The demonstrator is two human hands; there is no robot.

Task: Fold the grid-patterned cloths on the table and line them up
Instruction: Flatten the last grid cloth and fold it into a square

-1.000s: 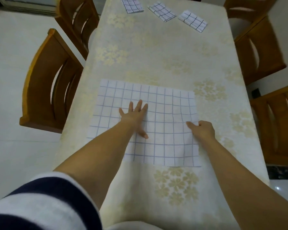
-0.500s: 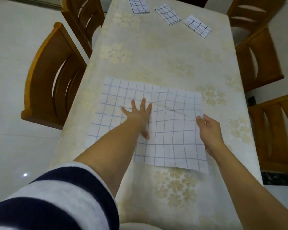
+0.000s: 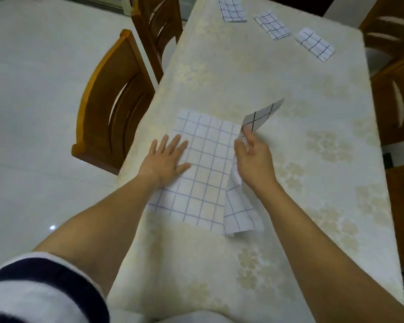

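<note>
Off to the left of the left hand stands a wooden chair (image 3: 110,106), drawn close to the table (image 3: 243,73), with a second chair (image 3: 159,26) beyond it. Near the lower left corner a dark-and-white striped sleeve (image 3: 40,290) covers the upper left arm. The left hand (image 3: 166,159) lies flat with its fingers spread straight, pressing the left part of the cloth (image 3: 203,173) to the table. The cloth lies between the two hands, its left and middle flat. The right hand (image 3: 254,159) pinches the cloth's right edge between thumb and fingers and holds it raised, so the far right corner stands up in the air just beyond the fingertips, while the near right part sags in a loose fold under the wrist. Well beyond both hands, at the table's far end, three folded cloths (image 3: 272,25) lie in a slanting row, each apart from the next. To the right of the right hand, past the table's edge, stand more wooden chairs (image 3: 397,94).
</note>
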